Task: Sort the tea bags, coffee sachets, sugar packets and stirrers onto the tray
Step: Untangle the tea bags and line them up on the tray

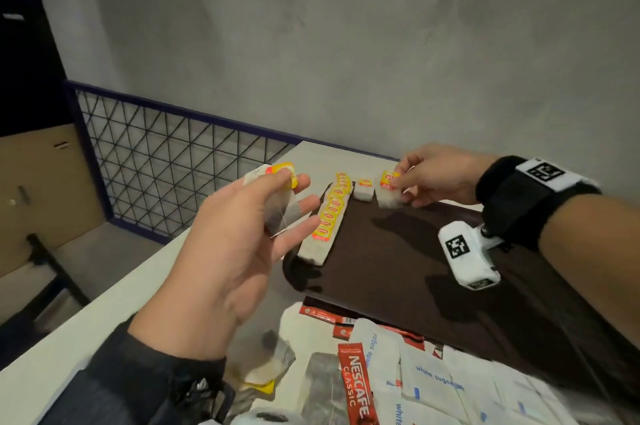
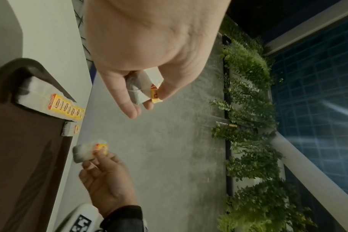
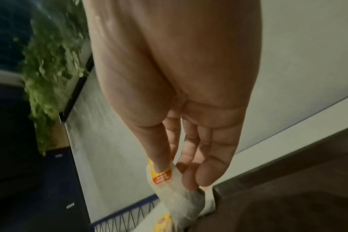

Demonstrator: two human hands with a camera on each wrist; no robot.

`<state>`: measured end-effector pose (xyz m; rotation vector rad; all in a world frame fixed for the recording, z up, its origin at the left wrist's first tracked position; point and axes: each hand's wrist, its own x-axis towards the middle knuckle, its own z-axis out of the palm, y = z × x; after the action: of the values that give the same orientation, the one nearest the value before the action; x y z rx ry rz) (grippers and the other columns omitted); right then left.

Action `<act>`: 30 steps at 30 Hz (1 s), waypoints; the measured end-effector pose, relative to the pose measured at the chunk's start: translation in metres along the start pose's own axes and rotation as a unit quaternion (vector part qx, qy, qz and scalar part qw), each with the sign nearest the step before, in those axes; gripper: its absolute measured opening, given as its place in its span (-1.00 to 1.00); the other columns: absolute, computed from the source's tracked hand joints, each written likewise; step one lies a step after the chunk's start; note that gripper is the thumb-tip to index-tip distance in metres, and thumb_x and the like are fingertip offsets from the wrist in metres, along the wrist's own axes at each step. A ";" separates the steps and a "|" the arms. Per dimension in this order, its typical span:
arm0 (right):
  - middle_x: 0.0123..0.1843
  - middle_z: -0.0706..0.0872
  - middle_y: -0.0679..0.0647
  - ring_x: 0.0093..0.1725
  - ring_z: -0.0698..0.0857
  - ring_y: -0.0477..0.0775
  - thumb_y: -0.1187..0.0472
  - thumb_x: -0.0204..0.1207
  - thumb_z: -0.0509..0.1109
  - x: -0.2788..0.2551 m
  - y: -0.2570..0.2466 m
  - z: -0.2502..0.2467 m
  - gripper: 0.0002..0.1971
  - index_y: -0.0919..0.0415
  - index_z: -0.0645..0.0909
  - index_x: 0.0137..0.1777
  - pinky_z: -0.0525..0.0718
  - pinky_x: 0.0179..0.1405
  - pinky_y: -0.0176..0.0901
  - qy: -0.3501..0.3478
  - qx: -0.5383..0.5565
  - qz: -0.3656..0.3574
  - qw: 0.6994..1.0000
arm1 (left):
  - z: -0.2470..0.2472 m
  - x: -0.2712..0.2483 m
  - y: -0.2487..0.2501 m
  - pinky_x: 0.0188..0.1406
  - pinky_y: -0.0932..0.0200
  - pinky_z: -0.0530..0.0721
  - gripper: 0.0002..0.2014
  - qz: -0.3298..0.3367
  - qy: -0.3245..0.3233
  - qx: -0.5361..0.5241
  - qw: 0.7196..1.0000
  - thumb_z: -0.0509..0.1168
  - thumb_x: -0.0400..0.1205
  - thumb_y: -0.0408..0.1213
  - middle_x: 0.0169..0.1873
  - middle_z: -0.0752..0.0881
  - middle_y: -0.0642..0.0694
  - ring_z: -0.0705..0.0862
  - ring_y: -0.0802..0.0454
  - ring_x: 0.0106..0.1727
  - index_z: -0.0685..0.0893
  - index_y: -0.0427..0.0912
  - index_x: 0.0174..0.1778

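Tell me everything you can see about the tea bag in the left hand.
The tea bag is a small whitish paper pouch, translucent enough that dark tea shows through. A thin white string runs across it to a yellow and red paper tag at its top. The left hand holds it in the air above the white table's edge, left of the dark brown tray, thumb pinching the tag end against the fingers. Only that hand touches it; the wrist view shows it hanging clear below the palm.
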<state>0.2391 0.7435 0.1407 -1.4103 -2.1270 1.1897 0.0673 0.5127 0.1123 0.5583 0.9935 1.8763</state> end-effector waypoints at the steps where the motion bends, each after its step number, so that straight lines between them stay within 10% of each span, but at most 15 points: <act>1: -0.31 0.69 0.15 -0.36 0.71 0.00 0.37 0.62 0.49 0.012 0.005 0.005 -0.84 0.20 0.55 -0.04 0.72 -0.41 -0.19 -0.005 -0.018 0.006 1.000 | -0.001 0.002 0.000 -0.26 0.10 0.89 -0.86 -0.001 0.004 -0.004 1.000 0.43 0.70 -0.29 -0.06 0.92 -0.14 0.92 -0.09 -0.06 0.76 -0.21 0.15; 20: -0.22 0.65 0.29 -0.32 0.72 0.16 0.53 0.55 0.45 0.072 0.024 0.036 -0.77 0.25 0.51 -0.15 0.75 -0.18 -0.02 0.035 0.042 0.057 0.997 | -0.013 0.019 -0.004 -0.34 0.12 0.85 -0.95 -0.023 0.048 -0.030 0.998 0.44 0.67 -0.32 -0.13 0.89 -0.17 0.92 -0.11 -0.15 0.76 -0.21 0.01; 26: -0.25 0.61 0.31 -0.34 0.71 0.18 0.65 0.52 0.40 0.069 0.023 0.038 -0.49 0.61 0.41 0.47 0.78 -0.38 -0.13 0.063 0.052 0.067 0.994 | -0.011 0.018 -0.004 -0.36 0.15 0.84 -0.95 -0.022 0.050 -0.037 0.998 0.45 0.66 -0.33 -0.16 0.89 -0.18 0.91 -0.09 -0.19 0.75 -0.21 -0.01; 30: -0.23 0.61 0.31 -0.33 0.71 0.22 0.69 0.52 0.38 0.072 0.021 0.043 -0.46 0.54 0.37 0.49 0.79 -0.34 -0.07 0.076 0.078 0.056 0.992 | -0.010 0.018 -0.004 -0.34 0.14 0.86 -0.93 -0.024 0.050 -0.039 0.998 0.45 0.65 -0.34 -0.16 0.89 -0.20 0.91 -0.10 -0.18 0.75 -0.23 0.01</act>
<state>0.1904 0.7904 0.0865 -1.5135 -1.8324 1.2182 0.0538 0.5259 0.1027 0.3948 0.9860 1.9063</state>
